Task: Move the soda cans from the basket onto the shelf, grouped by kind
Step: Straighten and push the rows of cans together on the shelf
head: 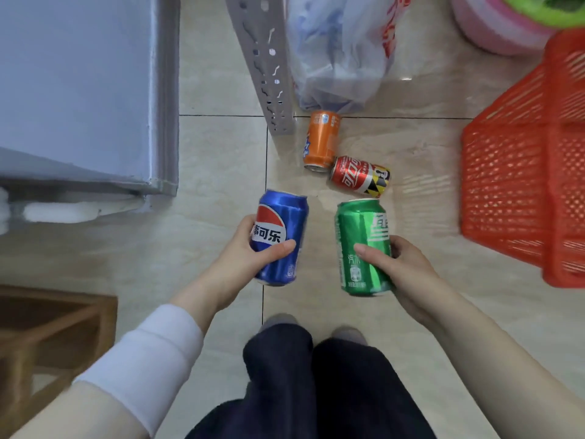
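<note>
My left hand (250,255) grips a blue Pepsi can (285,223) above the tiled floor, thumb across its label. My right hand (402,267) grips a green can (361,229) beside it. An orange can (321,139) and a red Coca-Cola can (357,175) lie on their sides on the floor just beyond my hands, touching end to side. The red plastic basket (519,185) lies tipped on the floor at the right. The grey shelf (72,90) is at the upper left, its top surface bare where visible.
A perforated grey shelf upright (269,64) slants down to the floor next to the orange can. A clear plastic bag (342,49) lies behind the cans. A pink and green object (506,20) sits top right. A wooden frame (47,331) stands at lower left. My legs (310,384) are below.
</note>
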Demonstrator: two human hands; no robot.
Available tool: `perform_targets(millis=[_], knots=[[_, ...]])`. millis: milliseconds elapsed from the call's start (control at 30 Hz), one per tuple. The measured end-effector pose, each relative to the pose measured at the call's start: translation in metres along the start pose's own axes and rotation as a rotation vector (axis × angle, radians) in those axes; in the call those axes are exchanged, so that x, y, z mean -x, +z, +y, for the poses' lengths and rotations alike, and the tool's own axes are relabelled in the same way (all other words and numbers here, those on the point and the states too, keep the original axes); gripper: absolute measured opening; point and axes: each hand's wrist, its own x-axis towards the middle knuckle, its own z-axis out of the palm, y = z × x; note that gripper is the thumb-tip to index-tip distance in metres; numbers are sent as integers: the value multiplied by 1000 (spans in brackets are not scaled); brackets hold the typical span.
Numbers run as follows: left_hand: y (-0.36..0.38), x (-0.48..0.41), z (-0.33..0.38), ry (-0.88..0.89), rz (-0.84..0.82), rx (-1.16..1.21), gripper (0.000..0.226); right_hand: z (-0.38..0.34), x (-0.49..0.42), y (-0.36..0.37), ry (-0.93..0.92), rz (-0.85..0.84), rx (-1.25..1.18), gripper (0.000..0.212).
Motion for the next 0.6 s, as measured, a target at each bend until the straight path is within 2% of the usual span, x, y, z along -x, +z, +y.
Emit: perform_targets(millis=[67, 133, 300, 400, 500, 600], knots=[[8, 46, 23, -4, 28, 22, 39, -16, 52, -4, 16, -17, -53, 68], [15, 93, 49, 6, 44, 33, 37, -35, 109, -11, 24, -44, -87, 74], [31, 212, 127, 49, 41, 97, 37, -86, 248, -27, 46, -115, -219, 110], [41, 284, 179, 81, -44, 115, 38, -123, 328, -30, 24, -139, -270, 106], [45, 352, 225, 119, -146, 127, 50, -159, 398, -31, -69, -118, -322, 75], [47, 405, 255, 139, -191, 135, 73, -189, 457, -29, -180, -77, -350, 89]])
